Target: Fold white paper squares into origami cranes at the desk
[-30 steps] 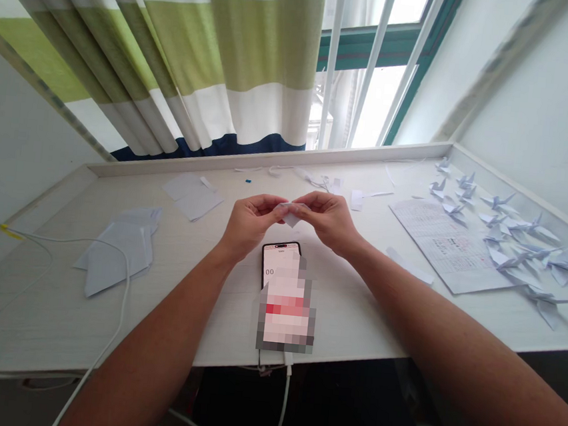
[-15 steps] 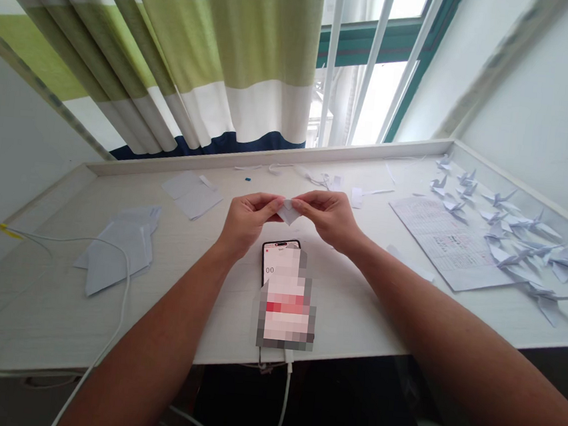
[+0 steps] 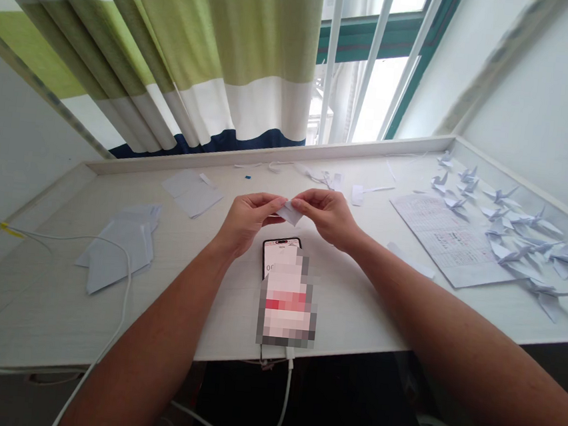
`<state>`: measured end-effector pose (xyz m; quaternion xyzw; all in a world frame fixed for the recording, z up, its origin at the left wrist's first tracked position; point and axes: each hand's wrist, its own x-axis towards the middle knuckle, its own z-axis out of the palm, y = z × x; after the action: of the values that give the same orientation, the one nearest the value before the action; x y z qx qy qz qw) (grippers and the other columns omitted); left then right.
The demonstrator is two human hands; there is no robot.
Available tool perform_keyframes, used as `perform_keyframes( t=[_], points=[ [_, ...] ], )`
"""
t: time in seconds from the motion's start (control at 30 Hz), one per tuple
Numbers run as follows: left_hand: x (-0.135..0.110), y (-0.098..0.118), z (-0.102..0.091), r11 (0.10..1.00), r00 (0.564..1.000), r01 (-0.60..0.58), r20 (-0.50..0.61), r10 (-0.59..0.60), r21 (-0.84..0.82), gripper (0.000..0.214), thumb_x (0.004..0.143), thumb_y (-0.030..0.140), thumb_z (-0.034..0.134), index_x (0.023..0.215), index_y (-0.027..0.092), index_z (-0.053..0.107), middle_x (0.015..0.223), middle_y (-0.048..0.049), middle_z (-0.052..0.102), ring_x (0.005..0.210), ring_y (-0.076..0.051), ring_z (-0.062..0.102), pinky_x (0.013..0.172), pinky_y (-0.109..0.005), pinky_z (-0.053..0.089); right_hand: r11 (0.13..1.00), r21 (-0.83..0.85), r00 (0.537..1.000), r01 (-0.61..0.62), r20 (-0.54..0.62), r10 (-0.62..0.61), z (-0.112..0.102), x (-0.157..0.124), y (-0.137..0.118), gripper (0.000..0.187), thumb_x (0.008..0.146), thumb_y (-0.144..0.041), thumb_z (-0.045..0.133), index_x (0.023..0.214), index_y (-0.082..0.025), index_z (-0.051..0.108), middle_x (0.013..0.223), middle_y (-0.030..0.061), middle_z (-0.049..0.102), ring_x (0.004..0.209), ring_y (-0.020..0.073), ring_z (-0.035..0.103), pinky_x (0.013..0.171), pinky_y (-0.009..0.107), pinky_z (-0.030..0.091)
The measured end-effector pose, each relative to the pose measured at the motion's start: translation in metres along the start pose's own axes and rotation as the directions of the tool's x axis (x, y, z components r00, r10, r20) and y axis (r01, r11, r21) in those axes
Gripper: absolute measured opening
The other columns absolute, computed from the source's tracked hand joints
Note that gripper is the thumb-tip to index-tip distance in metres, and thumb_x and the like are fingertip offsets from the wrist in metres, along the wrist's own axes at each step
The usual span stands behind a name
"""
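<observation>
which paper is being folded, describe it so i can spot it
Start at the white desk under the window and find the phone lying near its front edge. Just above it, the left hand and right hand pinch a small folded white paper between their fingertips. It alone is off the desk; the paper cranes and flat sheets lie on it.

Home room: striped curtain point(image 3: 218, 59), barred window point(image 3: 373, 61), white desk point(image 3: 43, 310).
</observation>
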<state>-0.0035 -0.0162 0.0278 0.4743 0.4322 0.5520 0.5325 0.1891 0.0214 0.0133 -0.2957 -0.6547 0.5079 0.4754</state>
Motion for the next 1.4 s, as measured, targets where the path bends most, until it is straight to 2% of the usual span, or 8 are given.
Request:
perform_keyframes(
  t=[0.13,0.3,0.57,0.83,0.97,1.13,1.27,1.4],
  points=[
    [0.002,0.000,-0.004,0.999,0.999,0.032,0.021,-0.032,0.012,0.030,0.068,0.037,0.098,0.084,0.016,0.085,0.088,-0.0080,0.082,0.086,-0.020,0.076,0.089,-0.040,0.064,0.999,-0.038,1.000,-0.016,0.019,0.017,0.000,0.000,0.002,0.027,0.090,-0.045,0.077,0.088,-0.017,0.078,0.082,0.0026,0.074,0.077,0.0151,0.062,0.074,0.033,0.049],
    [0.003,-0.005,-0.002,0.980,0.990,-0.132,-0.038,0.139,0.146,0.028,0.069,0.034,0.096,0.085,0.016,0.083,0.085,-0.0067,0.081,0.079,-0.019,0.075,0.081,-0.036,0.062,1.000,-0.011,0.999,-0.025,0.022,0.025,0.002,0.001,0.003,0.027,0.089,-0.045,0.077,0.089,-0.018,0.078,0.082,0.0021,0.072,0.076,0.0148,0.060,0.075,0.033,0.049],
    [0.001,-0.006,0.001,0.872,0.940,-0.328,0.036,0.339,0.365,0.024,0.079,0.022,0.084,0.101,0.018,0.076,0.078,-0.0004,0.076,0.074,-0.014,0.071,0.077,-0.030,0.058,0.994,0.001,0.994,-0.107,0.027,0.107,0.001,0.002,0.000,0.035,0.082,-0.051,0.084,0.082,-0.017,0.076,0.079,0.0032,0.073,0.076,0.0156,0.063,0.075,0.034,0.053],
    [0.002,-0.010,0.003,0.985,0.995,-0.093,0.030,0.090,0.147,0.035,0.076,0.031,0.088,0.102,0.017,0.072,0.079,-0.0028,0.077,0.074,-0.017,0.071,0.078,-0.033,0.055,0.993,-0.109,0.999,-0.050,0.002,0.051,0.000,0.003,0.004,0.027,0.086,-0.044,0.079,0.083,-0.018,0.075,0.079,0.0031,0.074,0.073,0.0152,0.062,0.069,0.032,0.050],
    [0.004,-0.012,0.005,0.982,0.989,-0.136,-0.032,0.141,0.128,0.033,0.071,0.029,0.091,0.096,0.017,0.072,0.077,-0.0019,0.076,0.072,-0.016,0.070,0.077,-0.032,0.055,0.991,-0.128,0.999,-0.025,0.024,0.028,0.001,0.003,0.007,0.027,0.090,-0.044,0.076,0.085,-0.018,0.074,0.081,0.0034,0.074,0.074,0.0158,0.063,0.071,0.034,0.053],
    [0.007,-0.007,-0.003,0.981,0.991,-0.120,-0.040,0.128,0.152,0.028,0.075,0.032,0.088,0.094,0.017,0.075,0.081,-0.0029,0.076,0.075,-0.017,0.071,0.070,-0.030,0.056,0.975,-0.197,0.992,0.106,0.082,-0.091,-0.004,0.001,0.004,0.035,0.095,-0.041,0.074,0.124,-0.021,0.075,0.108,0.0071,0.077,0.091,0.0190,0.072,0.086,0.040,0.061],
    [0.007,-0.007,-0.007,0.991,0.997,-0.078,-0.004,0.079,0.112,0.030,0.076,0.037,0.088,0.093,0.015,0.076,0.084,-0.0048,0.077,0.075,-0.016,0.070,0.067,-0.029,0.057,0.960,-0.243,0.985,0.142,0.131,-0.112,-0.005,-0.001,0.003,0.029,0.093,-0.038,0.077,0.116,-0.022,0.079,0.116,0.0085,0.075,0.096,0.0199,0.073,0.090,0.042,0.062],
    [0.006,-0.011,-0.005,0.994,0.996,-0.090,0.035,0.088,0.058,0.038,0.076,0.036,0.090,0.105,0.016,0.076,0.083,-0.0019,0.074,0.078,-0.015,0.069,0.075,-0.030,0.059,0.953,-0.276,0.992,0.122,0.047,-0.113,-0.004,-0.002,0.004,0.027,0.093,-0.044,0.076,0.105,-0.020,0.080,0.101,0.0071,0.079,0.093,0.0204,0.072,0.086,0.040,0.061]
  ],
)
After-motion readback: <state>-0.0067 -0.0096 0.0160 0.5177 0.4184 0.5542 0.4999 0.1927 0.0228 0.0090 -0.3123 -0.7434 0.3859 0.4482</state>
